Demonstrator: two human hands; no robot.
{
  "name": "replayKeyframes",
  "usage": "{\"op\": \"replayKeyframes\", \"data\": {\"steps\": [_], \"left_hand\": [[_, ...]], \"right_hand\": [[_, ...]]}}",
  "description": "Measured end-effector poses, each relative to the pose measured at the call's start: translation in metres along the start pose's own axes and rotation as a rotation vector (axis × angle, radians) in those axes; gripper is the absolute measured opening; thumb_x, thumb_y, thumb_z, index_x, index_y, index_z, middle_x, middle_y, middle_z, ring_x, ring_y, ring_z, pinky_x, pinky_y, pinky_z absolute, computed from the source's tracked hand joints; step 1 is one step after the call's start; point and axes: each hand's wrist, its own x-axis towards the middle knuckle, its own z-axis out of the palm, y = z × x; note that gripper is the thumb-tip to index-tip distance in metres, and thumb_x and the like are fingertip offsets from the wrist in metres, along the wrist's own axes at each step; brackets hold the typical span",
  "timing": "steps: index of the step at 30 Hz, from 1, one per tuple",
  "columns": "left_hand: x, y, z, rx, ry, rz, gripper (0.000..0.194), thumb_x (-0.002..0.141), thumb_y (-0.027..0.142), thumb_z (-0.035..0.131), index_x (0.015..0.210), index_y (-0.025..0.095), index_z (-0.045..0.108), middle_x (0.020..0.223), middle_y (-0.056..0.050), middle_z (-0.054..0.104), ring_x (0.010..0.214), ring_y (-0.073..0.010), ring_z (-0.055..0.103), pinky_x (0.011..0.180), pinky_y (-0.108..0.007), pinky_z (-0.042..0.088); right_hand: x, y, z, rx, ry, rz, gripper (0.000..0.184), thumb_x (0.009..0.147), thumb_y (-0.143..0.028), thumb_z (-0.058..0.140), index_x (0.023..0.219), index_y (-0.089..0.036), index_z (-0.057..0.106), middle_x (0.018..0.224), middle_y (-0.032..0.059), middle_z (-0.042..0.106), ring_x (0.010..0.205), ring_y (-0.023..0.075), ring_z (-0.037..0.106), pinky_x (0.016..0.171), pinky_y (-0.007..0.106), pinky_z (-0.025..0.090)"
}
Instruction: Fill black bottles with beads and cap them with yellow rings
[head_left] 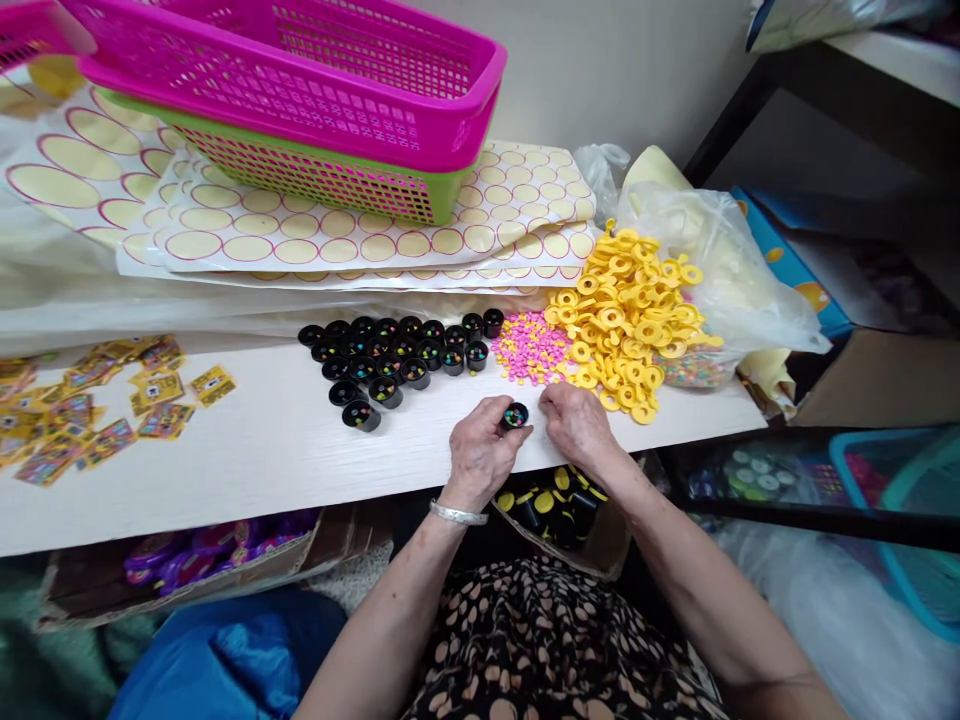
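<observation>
My left hand is wrapped round a small black cup with coloured candies inside, held upright above the table's front edge. Just to its right, my right hand has its fingers pinched together; what they hold, if anything, is hidden. Beyond both hands lies a pile of pink and yellow candies. A heap of yellow ring-shaped plastic pieces borders it on the right. Several more black cups stand in rows to the left, with coloured bits visible in them.
Small printed cards are scattered at the table's left. A pink basket nested in a green one rests on sticker sheets at the back. Below the edge, a carton holds black-and-yellow pieces. Plastic bags lie right.
</observation>
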Motion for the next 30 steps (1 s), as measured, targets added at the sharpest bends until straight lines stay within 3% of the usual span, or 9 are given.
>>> {"op": "replayKeyframes", "data": {"steps": [6,10,13,17,24,30], "left_hand": [[0.000,0.000,0.000,-0.017,-0.008,0.006,0.027,0.069,0.022,0.067,0.095,0.021,0.061,0.086,0.000,0.061,0.069,-0.0113,0.054,0.063,-0.023,0.043],[0.000,0.000,0.000,-0.001,-0.002,0.017,0.025,0.070,0.023,0.067,0.094,0.020,0.061,0.084,0.000,0.061,0.070,-0.0119,0.054,0.063,-0.023,0.042],[0.000,0.002,-0.001,0.015,-0.027,0.030,0.018,0.072,0.025,0.064,0.090,0.020,0.061,0.083,0.000,0.061,0.074,-0.0131,0.055,0.064,-0.023,0.042],[0.000,0.003,-0.002,0.017,-0.041,0.043,0.016,0.074,0.023,0.060,0.090,0.021,0.061,0.085,0.000,0.061,0.079,-0.0141,0.056,0.069,-0.024,0.042],[-0.001,0.003,-0.003,0.018,-0.040,0.050,0.022,0.071,0.014,0.058,0.091,0.020,0.061,0.085,0.000,0.062,0.080,-0.0141,0.057,0.069,-0.024,0.043],[0.001,0.001,-0.002,-0.043,-0.018,0.062,0.020,0.071,0.012,0.056,0.088,0.020,0.062,0.086,0.001,0.063,0.081,-0.0137,0.057,0.073,-0.024,0.043]], "right_hand": [[-0.011,0.010,0.009,0.127,0.085,-0.140,0.018,0.082,-0.018,0.044,0.076,-0.018,0.060,0.078,0.0040,0.056,0.074,0.0157,0.053,0.067,0.025,0.037],[-0.015,0.003,0.009,0.176,0.187,-0.160,0.019,0.085,-0.017,0.040,0.079,-0.018,0.058,0.079,0.0042,0.053,0.075,0.0156,0.052,0.069,0.025,0.039],[-0.015,-0.007,0.003,0.281,0.234,-0.272,0.019,0.088,-0.020,0.040,0.084,-0.019,0.059,0.081,0.0041,0.054,0.079,0.0159,0.052,0.072,0.026,0.040],[-0.015,-0.017,-0.006,0.160,0.160,-0.432,0.024,0.089,-0.022,0.041,0.079,-0.019,0.062,0.081,0.0052,0.056,0.081,0.0177,0.048,0.073,0.029,0.038],[-0.013,-0.021,-0.008,-0.089,0.135,-0.495,0.028,0.087,-0.013,0.038,0.076,-0.016,0.063,0.077,0.0065,0.055,0.076,0.0187,0.042,0.069,0.030,0.034],[-0.010,-0.029,-0.011,-0.252,0.181,-0.613,0.020,0.079,-0.007,0.043,0.076,-0.014,0.062,0.073,0.0076,0.052,0.074,0.0205,0.039,0.066,0.032,0.031]]}}
